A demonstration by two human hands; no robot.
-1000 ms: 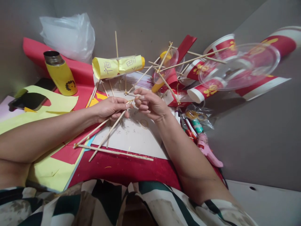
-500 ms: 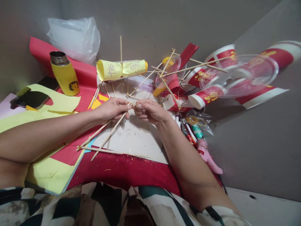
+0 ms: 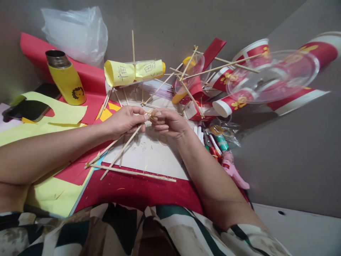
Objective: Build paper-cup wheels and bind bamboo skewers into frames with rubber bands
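Observation:
My left hand (image 3: 125, 121) is closed on thin wooden sticks (image 3: 121, 153), pinching the end where they meet. These sticks belong to a frame whose lower left corner (image 3: 87, 165) is bound with something yellowish. Another stick (image 3: 135, 172) of it reaches right over the red cloth. Close against the left fingertips, my right hand (image 3: 170, 122) pinches a thin yellowish strand that looks like a rubber band (image 3: 152, 116) at the joint. Fingers partly hide the joint. Under the right hand, a loose rubber band (image 3: 163, 141) lies on the white board (image 3: 157, 160).
Behind the hands stands a stick structure with a yellow paper roll (image 3: 122, 73). Right of it are joined sticks (image 3: 189, 67), red paper cups (image 3: 237, 101) and a clear plastic lid (image 3: 293, 64). A yellow bottle (image 3: 66, 83) stands left; a pink glue gun (image 3: 234, 174) lies right.
The whole view has shifted slightly. My right fingers have changed their pose at the joint, less bunched than before. The front stick's right end sits a little lower.

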